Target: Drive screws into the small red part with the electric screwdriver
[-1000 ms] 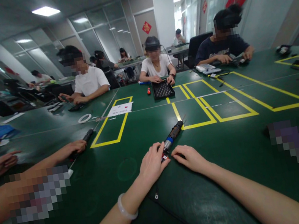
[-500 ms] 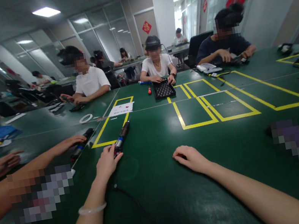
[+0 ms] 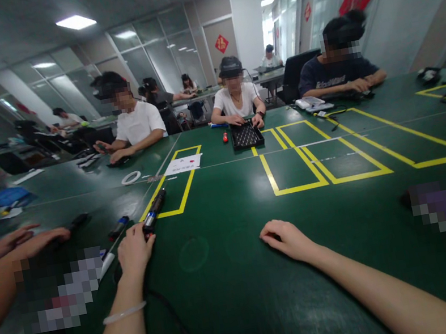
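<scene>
My left hand point(image 3: 136, 248) is closed on the rear end of a black electric screwdriver point(image 3: 155, 207) with a blue band. The tool lies low over the green table, its front pointing away and to the right, near a yellow taped rectangle point(image 3: 187, 196). A black cord point(image 3: 179, 321) runs from beside my left wrist toward the table's near edge. On the bare tabletop to the right rests my right hand point(image 3: 288, 239), its fingers loosely curled and thumb against them. Nothing shows in it.
At left, a co-worker's hand point(image 3: 52, 237) touches a dark tool point(image 3: 79, 220); another black-and-blue tool point(image 3: 119, 228) lies near my left hand. Ahead are a paper sheet point(image 3: 183, 164), a tape roll point(image 3: 130, 177) and a black tray point(image 3: 248, 144) handled by a person opposite.
My left hand has moved left with the electric screwdriver. The co-worker's hand at left has drawn back leftward. My right hand stays nearly in place.
</scene>
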{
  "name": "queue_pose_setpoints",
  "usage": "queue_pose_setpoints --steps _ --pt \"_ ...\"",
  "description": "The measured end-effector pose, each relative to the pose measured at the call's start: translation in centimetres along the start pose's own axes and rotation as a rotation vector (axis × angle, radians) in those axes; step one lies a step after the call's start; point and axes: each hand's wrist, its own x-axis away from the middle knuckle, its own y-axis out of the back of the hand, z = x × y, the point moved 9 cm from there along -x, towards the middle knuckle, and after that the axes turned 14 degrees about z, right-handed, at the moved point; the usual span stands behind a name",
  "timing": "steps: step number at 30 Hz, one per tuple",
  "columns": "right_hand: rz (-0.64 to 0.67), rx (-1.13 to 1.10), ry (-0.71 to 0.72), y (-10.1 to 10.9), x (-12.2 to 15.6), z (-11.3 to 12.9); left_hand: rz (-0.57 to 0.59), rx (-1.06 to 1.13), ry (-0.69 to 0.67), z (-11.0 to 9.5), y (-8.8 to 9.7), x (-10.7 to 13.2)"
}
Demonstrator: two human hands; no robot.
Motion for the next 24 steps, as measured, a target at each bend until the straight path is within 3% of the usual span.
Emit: queue_pose_setpoints --steps 12,17,20,24 --pt "0.0 0.003 0.005 0.0 0.0 0.0 0.043 0.018 0.061 -0.7 0.4 0.7" --pt "-0.003 0.008 0.01 0.1 0.0 0.1 -0.14 0.079 0.018 -2.2 3.0 2.1" --pt "-0.005 0.013 0.004 0.1 0.0 0.2 -0.145 0.284 -0.182 -5.9 4.2 3.0" --pt "-0.013 0.016 0.012 0.1 0.0 0.4 0.067 0.476 -0.627 -15.3 4.9 6.2"
